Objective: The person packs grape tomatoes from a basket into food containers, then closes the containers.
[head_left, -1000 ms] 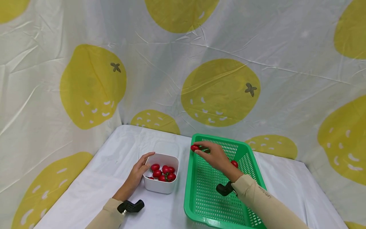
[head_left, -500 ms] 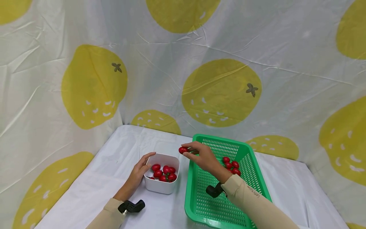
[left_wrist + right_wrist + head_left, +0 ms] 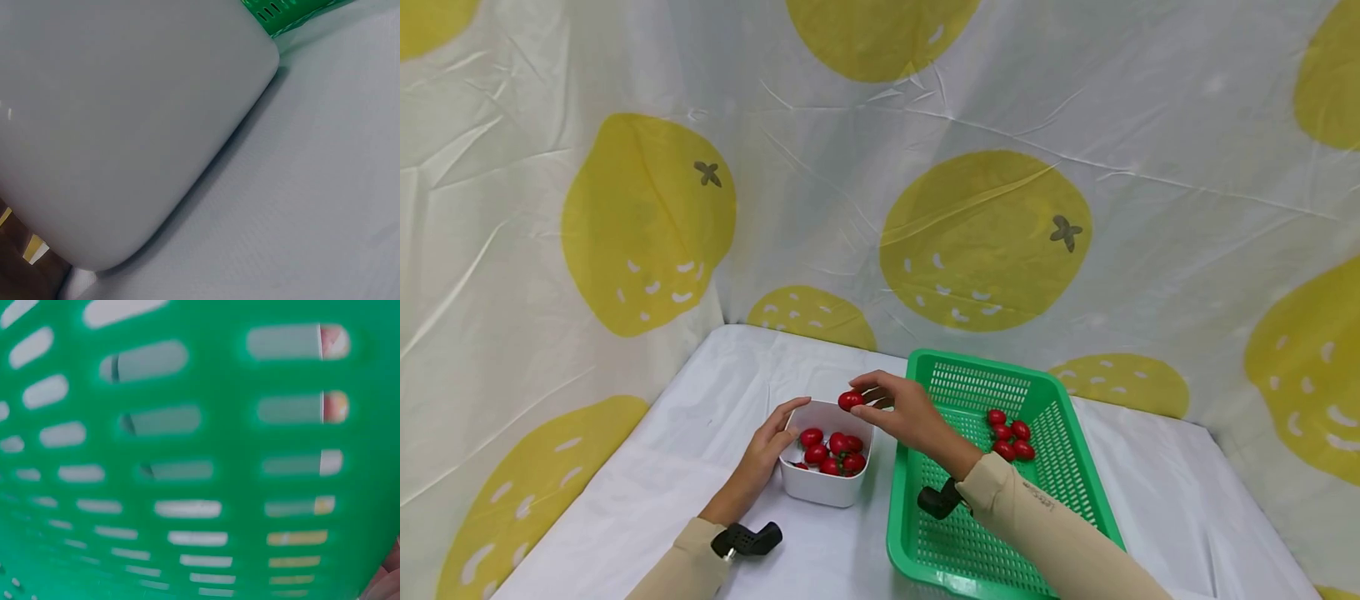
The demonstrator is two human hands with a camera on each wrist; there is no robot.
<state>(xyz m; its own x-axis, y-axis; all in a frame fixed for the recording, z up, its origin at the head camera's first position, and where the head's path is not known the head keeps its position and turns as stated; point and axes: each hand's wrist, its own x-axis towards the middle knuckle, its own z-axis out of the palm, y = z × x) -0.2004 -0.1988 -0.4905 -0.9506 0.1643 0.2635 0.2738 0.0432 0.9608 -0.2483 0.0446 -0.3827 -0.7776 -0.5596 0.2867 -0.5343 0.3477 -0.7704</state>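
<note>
In the head view my right hand (image 3: 913, 412) pinches a red cherry tomato (image 3: 850, 401) between thumb and fingertips, over the back right corner of a square white plastic container (image 3: 822, 490). Several cherry tomatoes (image 3: 816, 453) lie inside it, some with green stems. My left hand (image 3: 758, 462) holds the container at its left side, thumb over the rim and fingers along the outside. The container's smooth wall (image 3: 137, 112) fills much of the left wrist view, with part of the left hand at lower left.
A green perforated basket (image 3: 898, 500) stands right of the container, beneath my right forearm. Several cherry tomatoes (image 3: 1002, 432) lie in its back right part. Its slotted wall (image 3: 231, 444) fills the right wrist view. A lemon-print cloth (image 3: 820, 192) hangs behind the white-covered table (image 3: 700, 425).
My right hand has carried the cherry tomato leftward from the green basket's left edge to above the white container. The left hand has stayed at the container.
</note>
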